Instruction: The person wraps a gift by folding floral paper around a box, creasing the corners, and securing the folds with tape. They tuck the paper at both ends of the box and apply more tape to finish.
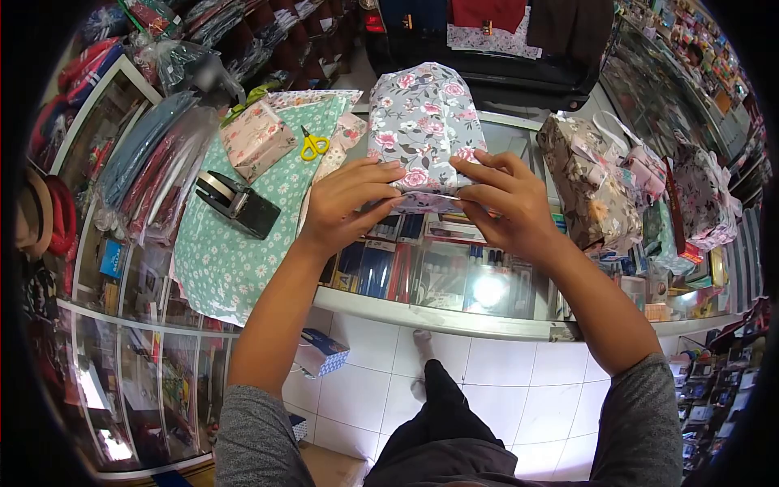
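A package in grey wrapping paper with pink roses (426, 114) lies on the glass counter in front of me. At its near end a loose flap of the wrapping paper (426, 203) sticks out toward me. My left hand (349, 191) grips the left side of this end, fingers on top and thumb at the flap. On the right side, my right hand (511, 199) does the same, its fingers bent over the edge. Left of the package are scissors with yellow handles (314, 147), a black tape dispenser (243, 207) and a small pink floral package (258, 138).
Green daisy-patterned paper sheets (235, 276) lie under the dispenser. Other floral-wrapped packages (584, 178) stand at the right. The glass counter's metal front edge (438, 312) runs before me, with goods beneath the glass. Plastic-bagged goods (154, 154) are stacked at the left.
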The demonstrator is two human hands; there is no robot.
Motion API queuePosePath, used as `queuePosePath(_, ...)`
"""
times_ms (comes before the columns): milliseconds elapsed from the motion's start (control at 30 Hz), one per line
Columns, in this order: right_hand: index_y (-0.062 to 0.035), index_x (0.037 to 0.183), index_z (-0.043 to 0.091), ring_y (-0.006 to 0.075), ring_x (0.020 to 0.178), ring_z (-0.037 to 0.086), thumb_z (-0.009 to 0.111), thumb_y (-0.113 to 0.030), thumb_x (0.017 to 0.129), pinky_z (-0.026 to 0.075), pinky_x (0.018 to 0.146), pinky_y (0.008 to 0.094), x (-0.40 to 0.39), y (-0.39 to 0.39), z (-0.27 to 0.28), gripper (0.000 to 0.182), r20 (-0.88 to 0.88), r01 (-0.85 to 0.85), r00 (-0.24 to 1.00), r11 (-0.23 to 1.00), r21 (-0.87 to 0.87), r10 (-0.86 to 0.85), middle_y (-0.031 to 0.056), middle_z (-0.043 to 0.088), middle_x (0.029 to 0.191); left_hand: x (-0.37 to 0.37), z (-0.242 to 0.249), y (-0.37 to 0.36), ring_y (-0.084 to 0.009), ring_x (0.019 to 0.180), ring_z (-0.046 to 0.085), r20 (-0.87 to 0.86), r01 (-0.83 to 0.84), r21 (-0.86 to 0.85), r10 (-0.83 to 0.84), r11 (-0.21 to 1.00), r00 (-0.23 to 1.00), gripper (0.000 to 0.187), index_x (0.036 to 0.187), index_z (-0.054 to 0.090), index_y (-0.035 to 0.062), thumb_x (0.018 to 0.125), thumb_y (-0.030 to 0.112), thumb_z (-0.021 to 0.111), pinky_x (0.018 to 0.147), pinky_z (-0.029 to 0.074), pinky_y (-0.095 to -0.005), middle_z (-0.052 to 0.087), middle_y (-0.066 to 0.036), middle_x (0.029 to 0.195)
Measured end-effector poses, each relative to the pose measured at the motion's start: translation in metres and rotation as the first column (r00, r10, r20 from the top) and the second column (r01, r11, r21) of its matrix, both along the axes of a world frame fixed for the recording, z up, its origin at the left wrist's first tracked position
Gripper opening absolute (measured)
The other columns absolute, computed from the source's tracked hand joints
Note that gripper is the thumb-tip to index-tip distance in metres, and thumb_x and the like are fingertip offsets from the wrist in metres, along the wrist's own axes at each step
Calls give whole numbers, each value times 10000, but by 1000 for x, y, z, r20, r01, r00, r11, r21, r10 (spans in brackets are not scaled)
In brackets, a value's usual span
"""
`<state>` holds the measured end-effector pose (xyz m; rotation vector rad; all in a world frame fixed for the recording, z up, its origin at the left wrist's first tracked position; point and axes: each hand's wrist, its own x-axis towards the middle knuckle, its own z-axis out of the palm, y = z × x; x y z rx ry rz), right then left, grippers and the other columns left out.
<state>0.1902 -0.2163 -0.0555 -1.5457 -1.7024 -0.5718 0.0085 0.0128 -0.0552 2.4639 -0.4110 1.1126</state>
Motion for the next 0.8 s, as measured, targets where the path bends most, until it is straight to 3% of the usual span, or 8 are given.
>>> queuePosePath(567,-89,954,773,313,1014,720,869,-75,774,622,867,384,1,1,0,205,-69,-33,997,998,48,37,70,787,1206,0,3,-1,-310,1093,766,-11,10,55,-10,998,1000,240,994,728,67,801,3,858,959,572,-444,803,-113,1081)
queuePosePath(667,-90,960,776,314,1020,721,869,-75,772,624,863,386,1,2,-2,210,-63,-32,997,998,52,35,71,787,1208,0,-2,-1,-316,1099,753,-21,9,-94,-11,996,1000,276,1029,733,71,793,19,867,966,564,-436,795,-112,1100)
queuePosePath(733,-90,961,778,315,1023,721,868,-75,772,625,863,388,1,1,-2,210,-65,-29,997,998,49,32,72,786,1209,-1,3,-1,-316,1110,738,-57,-17,26,18,1000,998,330,1079,729,71,789,57,887,985,554,-432,781,-115,1139)
queuePosePath(800,-89,959,782,319,1026,721,871,-73,769,627,866,393,1,1,-1,210,-62,-37,997,998,50,40,73,785,1209,-3,9,-6,-314,1114,734,-76,-17,30,19,999,997,353,1098,727,70,787,76,896,997,550,-430,774,-117,1159)
